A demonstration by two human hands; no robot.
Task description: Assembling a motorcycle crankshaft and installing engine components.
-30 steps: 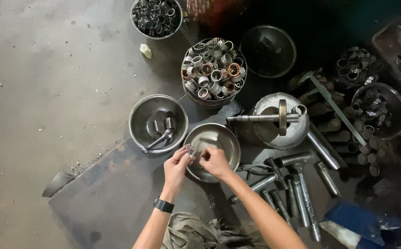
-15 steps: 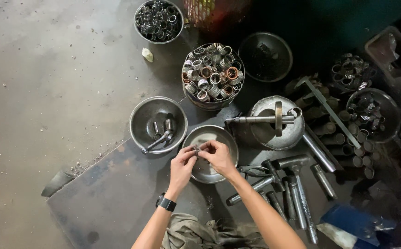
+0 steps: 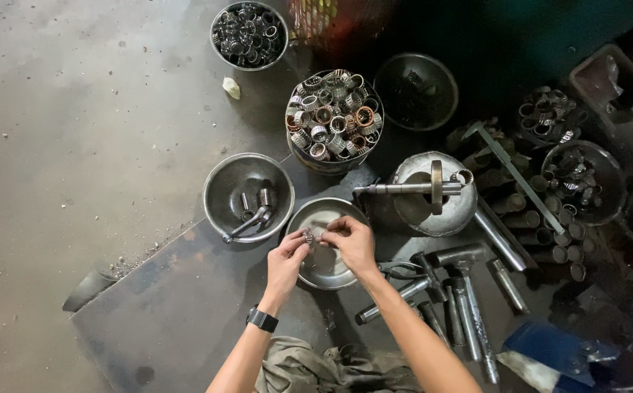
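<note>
Your left hand (image 3: 286,256) pinches a small ring-shaped bearing cage (image 3: 308,236) between thumb and fingertips, grip clamped on it. Your right hand (image 3: 351,240) has its fingertips drawn together just beside the cage, over the near rim of the shallow steel dish (image 3: 324,271); whether they hold a loose piece is too small to tell.

Risks, as judged:
- The cage sits at the dish's left edge, not over its middle. A slip there likely drops it on the dark metal sheet (image 3: 178,306) or the concrete floor (image 3: 76,131), where a small part is hard to spot against grit.
- The parts look oily, so a fingertip pinch may let go under any twist.
- A steel shaft (image 3: 411,189) lies across the upturned bowl (image 3: 433,200) with its end pointing at your right hand; a knock could roll it off.

Edges and room:
- Left: a steel bowl (image 3: 247,195) with a handled tool and a few sleeves stands near your left hand; its rim limits an outward swing.
- Ahead: a can heaped with bearing cages (image 3: 333,116), close behind the dish.
- Right: hammers and punches (image 3: 455,291) lie just beside your right forearm, tubes and tubs beyond. Crowded.
- Near side: open sheet metal to the left of your left forearm; crumpled cloth (image 3: 316,367) between your arms.
- Far left: bare floor, well apart from everything.
</note>
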